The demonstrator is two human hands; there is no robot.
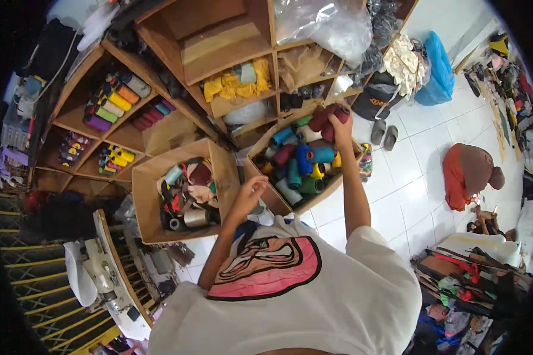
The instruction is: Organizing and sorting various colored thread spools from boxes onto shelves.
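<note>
My right hand is closed around a maroon thread spool at the far right corner of a cardboard box. Inside that box lie many spools, among them a blue spool, a teal spool, a green spool and a grey spool. Another maroon spool is right beside the held one. My left hand hovers by the box's near left side, fingers loosely bent and apart, with nothing visible in them.
To the left stands a second cardboard box with scraps and spools. Wooden shelves with thread spools line the far side. A sewing machine is at lower left. Sandals, a blue bag and red-brown cloth lie on the right.
</note>
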